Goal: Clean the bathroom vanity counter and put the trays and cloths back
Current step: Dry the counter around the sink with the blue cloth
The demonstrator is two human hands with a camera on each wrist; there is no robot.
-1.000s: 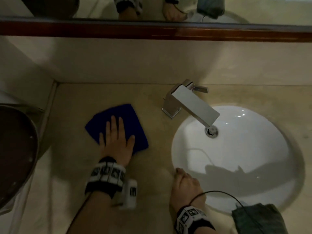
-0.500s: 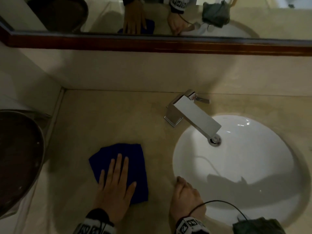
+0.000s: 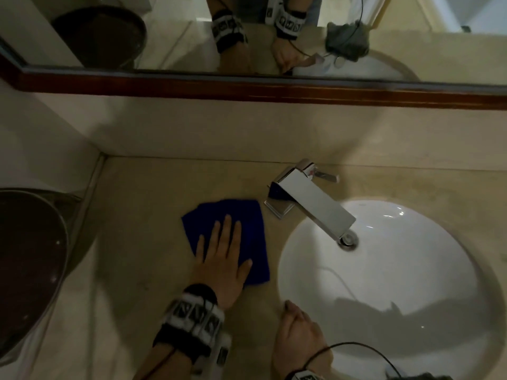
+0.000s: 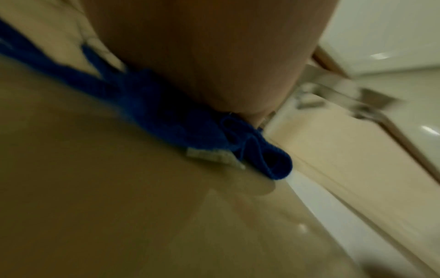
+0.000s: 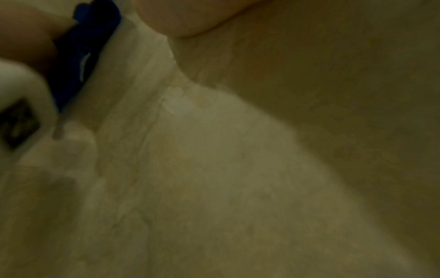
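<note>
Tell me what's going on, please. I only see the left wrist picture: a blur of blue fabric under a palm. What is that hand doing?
Observer: The left hand lies flat, fingers straight, on a blue cloth spread on the beige counter.
Operator: And the other hand?
Observer: The right hand rests on the counter at the near rim of the white sink, fingers curled, holding nothing I can see.
Operator: What's above the counter?
Observer: A wood-framed mirror runs along the wall and reflects both wrists.
</note>
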